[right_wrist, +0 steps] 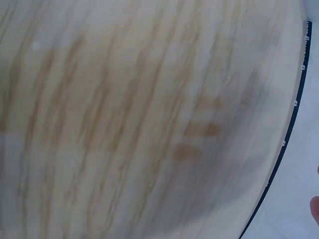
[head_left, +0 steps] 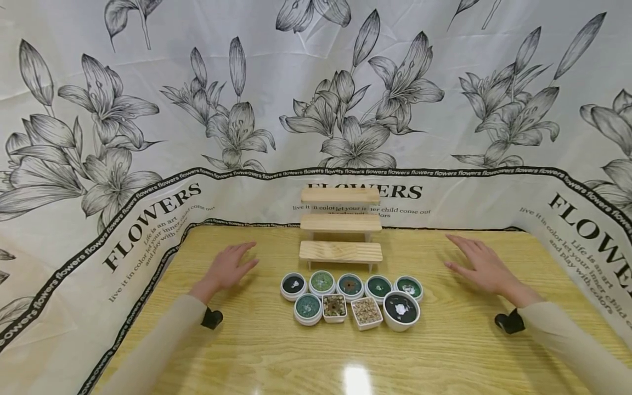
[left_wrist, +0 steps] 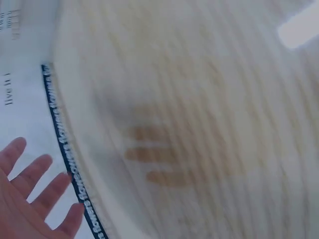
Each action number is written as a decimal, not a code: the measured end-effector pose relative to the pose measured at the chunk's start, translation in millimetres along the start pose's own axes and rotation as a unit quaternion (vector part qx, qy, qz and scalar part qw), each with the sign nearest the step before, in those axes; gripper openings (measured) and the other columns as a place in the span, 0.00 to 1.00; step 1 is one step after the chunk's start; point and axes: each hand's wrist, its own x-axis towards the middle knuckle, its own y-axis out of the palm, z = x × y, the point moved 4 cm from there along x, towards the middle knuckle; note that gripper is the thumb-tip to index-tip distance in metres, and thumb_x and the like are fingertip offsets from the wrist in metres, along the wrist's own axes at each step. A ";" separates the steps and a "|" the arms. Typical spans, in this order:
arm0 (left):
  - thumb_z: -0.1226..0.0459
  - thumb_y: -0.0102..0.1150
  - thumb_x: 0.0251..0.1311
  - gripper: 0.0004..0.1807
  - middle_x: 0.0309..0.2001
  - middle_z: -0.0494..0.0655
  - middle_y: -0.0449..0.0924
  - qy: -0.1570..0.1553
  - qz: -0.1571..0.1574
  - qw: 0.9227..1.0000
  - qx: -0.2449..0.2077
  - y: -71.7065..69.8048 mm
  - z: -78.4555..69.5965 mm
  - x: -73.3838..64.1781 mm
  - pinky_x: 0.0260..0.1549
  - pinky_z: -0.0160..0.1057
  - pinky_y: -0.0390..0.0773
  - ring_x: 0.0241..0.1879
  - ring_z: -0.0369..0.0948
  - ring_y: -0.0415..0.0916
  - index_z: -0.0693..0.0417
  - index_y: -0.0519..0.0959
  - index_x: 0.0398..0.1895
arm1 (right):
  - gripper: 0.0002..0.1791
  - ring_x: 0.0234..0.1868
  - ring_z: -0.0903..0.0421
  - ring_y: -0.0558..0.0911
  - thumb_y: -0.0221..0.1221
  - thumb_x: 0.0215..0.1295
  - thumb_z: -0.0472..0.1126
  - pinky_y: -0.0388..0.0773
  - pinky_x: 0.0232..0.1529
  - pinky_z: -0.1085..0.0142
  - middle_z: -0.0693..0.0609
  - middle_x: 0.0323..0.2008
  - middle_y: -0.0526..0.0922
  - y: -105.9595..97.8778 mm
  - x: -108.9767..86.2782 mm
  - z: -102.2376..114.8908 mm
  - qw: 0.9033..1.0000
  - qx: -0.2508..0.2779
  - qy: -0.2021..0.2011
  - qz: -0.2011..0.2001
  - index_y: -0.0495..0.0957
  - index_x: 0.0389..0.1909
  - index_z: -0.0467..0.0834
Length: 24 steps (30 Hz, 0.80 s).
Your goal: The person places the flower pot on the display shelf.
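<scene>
Both hands are empty and held out over the table, one on each side of a group of small pots. My left hand (head_left: pixel 230 266) is to the left, fingers extended and pointing inward; the left wrist view shows its spread fingers (left_wrist: pixel 51 191). On the right, my right hand (head_left: pixel 480 265) mirrors it with straight fingers, and only a fingertip edges into the right wrist view. Between them stand several round white pots, among them a green-topped one (head_left: pixel 322 281) and a larger dark-filled one (head_left: pixel 401 310). Two square pots, one with pale gravel (head_left: pixel 367 313) and one with brownish grit (head_left: pixel 334 308), sit in front.
Behind the pots rises a three-step wooden stand (head_left: pixel 340 252) with pale shelves. A white cloth (head_left: pixel 266 197) printed with flowers and lettering hangs round the back and sides of the wood-grain table (head_left: pixel 257 356). Light glares off the tabletop near the front.
</scene>
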 end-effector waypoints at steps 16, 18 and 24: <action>0.52 0.51 0.69 0.31 0.58 0.64 0.73 -0.118 0.026 0.946 -0.300 16.3 -28.5 28.1 0.48 0.48 0.81 0.51 0.55 0.77 0.62 0.63 0.68 | 0.34 0.54 0.46 0.73 0.60 0.65 0.38 0.69 0.55 0.54 0.32 0.58 0.72 0.5 -7.2 22.6 0.985 0.171 0.008 -0.030 0.59 0.69 0.35; 0.50 0.51 0.68 0.32 0.57 0.64 0.74 -0.128 0.029 0.937 -0.323 17.9 -31.9 31.9 0.47 0.48 0.82 0.49 0.54 0.79 0.63 0.65 0.66 | 0.34 0.53 0.58 0.73 0.60 0.64 0.37 0.67 0.54 0.68 0.33 0.57 0.73 0.3 -7.8 25.2 0.981 0.188 0.006 -0.038 0.59 0.69 0.36; 0.56 0.49 0.70 0.29 0.61 0.66 0.71 -0.170 0.065 0.911 -0.371 18.3 -51.3 41.7 0.55 0.53 0.78 0.55 0.58 0.75 0.66 0.64 0.67 | 0.33 0.51 0.75 0.69 0.60 0.64 0.34 0.65 0.49 0.81 0.38 0.55 0.75 -0.8 -9.4 38.6 0.974 0.220 -0.008 -0.051 0.61 0.69 0.40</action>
